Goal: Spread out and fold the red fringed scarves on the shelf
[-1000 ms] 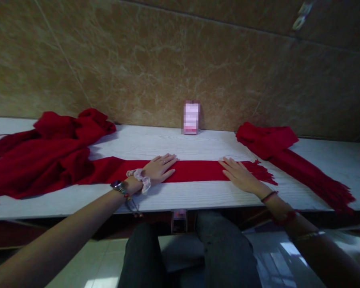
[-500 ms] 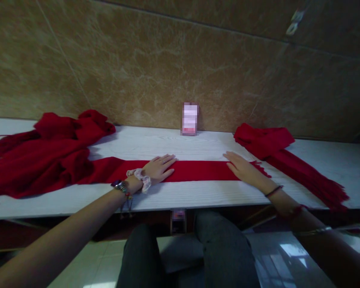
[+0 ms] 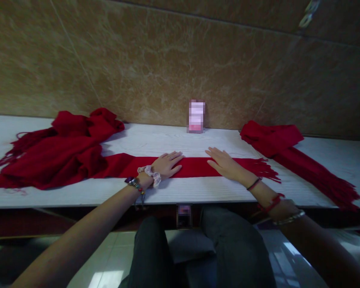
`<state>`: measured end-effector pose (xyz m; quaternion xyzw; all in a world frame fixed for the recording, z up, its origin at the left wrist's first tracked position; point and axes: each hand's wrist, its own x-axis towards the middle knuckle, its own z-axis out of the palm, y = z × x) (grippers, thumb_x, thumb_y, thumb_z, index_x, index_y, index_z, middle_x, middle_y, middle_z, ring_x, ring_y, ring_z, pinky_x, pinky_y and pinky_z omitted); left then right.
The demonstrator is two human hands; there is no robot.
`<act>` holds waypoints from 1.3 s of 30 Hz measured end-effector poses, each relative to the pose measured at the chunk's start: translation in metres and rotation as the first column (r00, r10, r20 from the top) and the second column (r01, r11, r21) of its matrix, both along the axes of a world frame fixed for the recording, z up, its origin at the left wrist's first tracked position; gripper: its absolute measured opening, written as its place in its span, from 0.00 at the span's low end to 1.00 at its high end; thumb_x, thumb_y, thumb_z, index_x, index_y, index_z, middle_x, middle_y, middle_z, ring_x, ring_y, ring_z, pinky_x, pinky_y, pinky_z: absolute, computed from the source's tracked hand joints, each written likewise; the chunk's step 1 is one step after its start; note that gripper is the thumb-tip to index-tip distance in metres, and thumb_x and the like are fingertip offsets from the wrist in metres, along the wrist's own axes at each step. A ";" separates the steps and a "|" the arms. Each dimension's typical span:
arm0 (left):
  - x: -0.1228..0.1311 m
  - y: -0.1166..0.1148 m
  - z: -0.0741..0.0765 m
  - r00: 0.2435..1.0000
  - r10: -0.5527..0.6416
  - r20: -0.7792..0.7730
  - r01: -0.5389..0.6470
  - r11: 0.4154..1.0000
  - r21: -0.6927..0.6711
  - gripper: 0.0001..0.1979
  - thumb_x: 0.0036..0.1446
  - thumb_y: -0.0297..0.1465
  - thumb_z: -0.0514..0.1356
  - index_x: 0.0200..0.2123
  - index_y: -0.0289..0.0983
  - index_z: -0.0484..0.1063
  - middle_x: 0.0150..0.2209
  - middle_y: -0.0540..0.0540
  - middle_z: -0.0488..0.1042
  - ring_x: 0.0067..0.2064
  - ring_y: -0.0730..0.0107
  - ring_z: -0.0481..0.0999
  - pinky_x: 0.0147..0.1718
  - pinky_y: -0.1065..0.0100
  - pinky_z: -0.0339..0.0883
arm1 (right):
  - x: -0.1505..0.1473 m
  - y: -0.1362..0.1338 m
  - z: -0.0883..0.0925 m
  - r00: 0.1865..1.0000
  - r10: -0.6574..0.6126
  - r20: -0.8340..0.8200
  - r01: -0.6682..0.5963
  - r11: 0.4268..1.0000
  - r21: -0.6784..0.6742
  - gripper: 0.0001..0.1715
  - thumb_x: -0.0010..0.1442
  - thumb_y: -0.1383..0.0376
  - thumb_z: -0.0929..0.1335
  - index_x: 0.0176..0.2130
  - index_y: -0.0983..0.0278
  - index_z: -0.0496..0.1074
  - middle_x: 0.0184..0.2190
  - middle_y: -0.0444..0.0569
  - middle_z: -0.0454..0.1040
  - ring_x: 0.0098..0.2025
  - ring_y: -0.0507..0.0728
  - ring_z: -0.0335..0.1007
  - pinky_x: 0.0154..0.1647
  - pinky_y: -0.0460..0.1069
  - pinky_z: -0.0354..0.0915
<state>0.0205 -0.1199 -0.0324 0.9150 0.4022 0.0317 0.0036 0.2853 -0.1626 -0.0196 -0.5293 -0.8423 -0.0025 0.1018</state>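
Note:
A long red scarf (image 3: 195, 167) lies as a flat narrow strip across the white table, its fringe at the right end. Its left part runs into a loose red heap. My left hand (image 3: 167, 165) rests flat on the strip, fingers spread, with a scrunchie and beads at the wrist. Palm down on the same strip, further right, is my right hand (image 3: 223, 162), its fingers stretched out. A stretch of red cloth shows between the two hands. Neither hand grips anything.
A folded red scarf (image 3: 288, 146) with a fringed end lies at the right of the white table (image 3: 168, 192). A pixelated upright object (image 3: 196, 117) stands against the brown marbled wall (image 3: 156, 68). My knees are below the table's front edge.
My right hand has slid left along the strip, nearer my left hand, uncovering more cloth beside the fringe. My left hand stays on the same part of the cloth. The whole view has shifted slightly.

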 end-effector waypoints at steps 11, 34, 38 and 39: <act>0.002 -0.002 0.000 1.000 0.001 -0.013 0.000 1.000 0.026 0.24 0.62 0.38 0.43 0.59 0.36 0.54 0.61 0.44 0.53 0.61 0.62 0.52 0.56 0.58 0.50 | 0.041 0.005 -0.027 0.995 -0.072 0.068 0.073 0.997 -0.015 0.27 0.63 0.59 0.52 0.59 0.60 0.55 0.60 0.52 0.55 0.61 0.60 0.49 0.57 0.64 0.50; -0.038 -0.032 0.027 0.970 -0.184 -0.160 0.211 0.961 0.177 0.16 0.55 0.27 0.52 0.47 0.38 0.69 0.44 0.44 0.70 0.41 0.66 0.72 0.37 0.67 0.67 | -0.041 -0.019 -0.005 0.946 0.321 0.052 -0.324 0.942 0.088 0.22 0.61 0.64 0.59 0.54 0.68 0.64 0.55 0.57 0.63 0.58 0.58 0.56 0.57 0.55 0.56; -0.038 -0.034 0.031 0.974 -0.091 -0.210 0.130 0.975 0.179 0.18 0.54 0.23 0.51 0.47 0.37 0.68 0.43 0.43 0.70 0.39 0.66 0.72 0.33 0.69 0.67 | -0.058 -0.020 0.006 0.914 0.397 0.086 -0.405 0.906 0.122 0.21 0.60 0.65 0.61 0.52 0.68 0.66 0.53 0.55 0.66 0.56 0.57 0.59 0.57 0.53 0.57; -0.036 -0.034 0.031 0.974 -0.073 -0.215 0.112 0.978 0.176 0.17 0.54 0.24 0.50 0.46 0.37 0.68 0.43 0.43 0.71 0.39 0.66 0.73 0.32 0.69 0.67 | -0.063 -0.020 0.007 0.910 0.405 0.094 -0.414 0.902 0.124 0.20 0.59 0.65 0.62 0.51 0.68 0.67 0.53 0.55 0.67 0.56 0.57 0.60 0.56 0.53 0.57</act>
